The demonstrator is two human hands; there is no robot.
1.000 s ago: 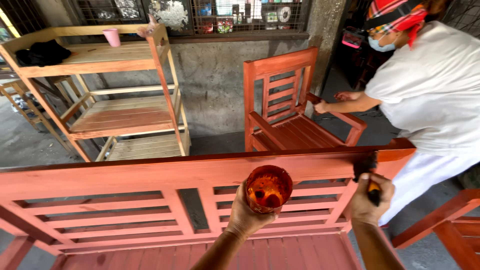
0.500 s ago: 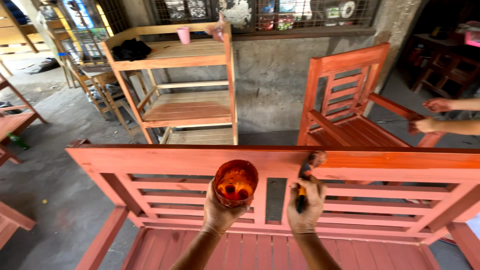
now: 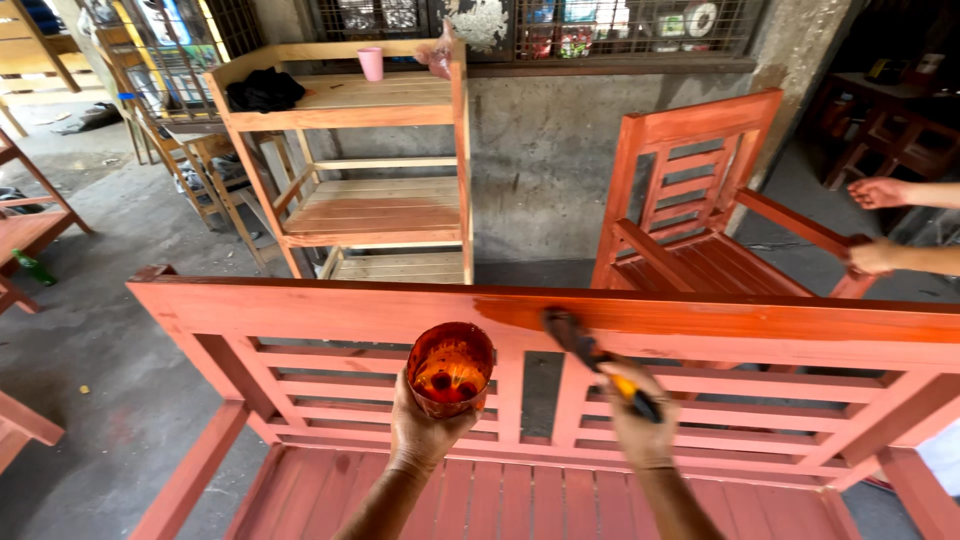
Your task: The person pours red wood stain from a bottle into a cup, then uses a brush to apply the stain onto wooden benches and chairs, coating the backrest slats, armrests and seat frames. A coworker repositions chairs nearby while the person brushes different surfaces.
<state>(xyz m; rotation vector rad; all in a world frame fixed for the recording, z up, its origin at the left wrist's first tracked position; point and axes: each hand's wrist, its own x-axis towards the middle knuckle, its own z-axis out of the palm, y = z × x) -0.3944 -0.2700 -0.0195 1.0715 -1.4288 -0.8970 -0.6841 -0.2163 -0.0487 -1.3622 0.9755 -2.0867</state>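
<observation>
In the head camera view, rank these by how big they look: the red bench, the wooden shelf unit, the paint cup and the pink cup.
1. Red bench, nearest the camera, so it looms largest.
2. Wooden shelf unit.
3. Paint cup in the left hand.
4. Pink cup; it stands far back, so its true size against the paint cup is unsure.

Rough grey concrete wall [image 3: 560,150], taken as landmark, topped by a wire-mesh window grille [image 3: 560,22] with small items behind it. Against the wall's left part: 1 unpainted wooden shelf unit [image 3: 375,160] of 3 tiers, carrying 1 pink cup [image 3: 371,63] and 1 black cloth [image 3: 264,90] on the top tier; against its right part: 1 red-stained slatted armchair [image 3: 700,210]. Below the wall, grey concrete floor [image 3: 90,350] in daylight; left of the wall, more bare wooden frames [image 3: 195,170].
</observation>
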